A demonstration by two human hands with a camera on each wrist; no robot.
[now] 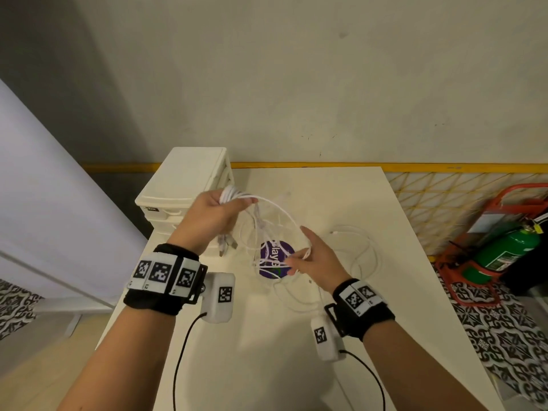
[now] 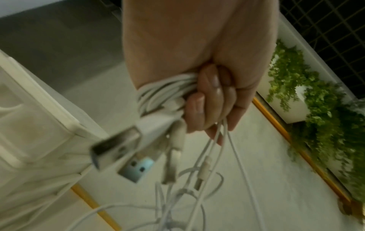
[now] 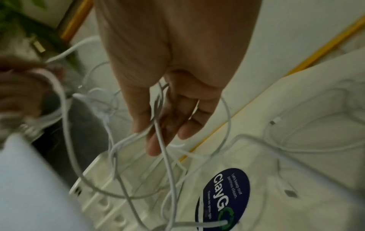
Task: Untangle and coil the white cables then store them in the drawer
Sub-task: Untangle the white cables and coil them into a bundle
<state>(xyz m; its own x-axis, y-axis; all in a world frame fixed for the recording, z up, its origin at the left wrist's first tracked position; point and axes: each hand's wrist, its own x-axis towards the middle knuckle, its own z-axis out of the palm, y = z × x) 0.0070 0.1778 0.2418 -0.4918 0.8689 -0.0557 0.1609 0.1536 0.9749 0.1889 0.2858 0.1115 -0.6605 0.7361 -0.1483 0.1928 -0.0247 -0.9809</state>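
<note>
At frame centre, the left hand (image 1: 215, 213) clenched a bundle of thin white cables (image 1: 234, 193) above the white table (image 1: 341, 197). The right hand (image 1: 315, 256), fingers relaxed, hooked one hanging loop. A boxy plastic drawer unit (image 1: 181, 182) stood upper left.

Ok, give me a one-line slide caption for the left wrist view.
Left hand grips a bundle of white cables, USB plugs dangling beside the drawer unit.

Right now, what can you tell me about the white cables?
The cables are thin, white and tangled. The left hand grips a bunched coil with USB plugs dangling below. Loose loops run to the right hand, draped over its straight fingers. More slack lies on the table.
</note>
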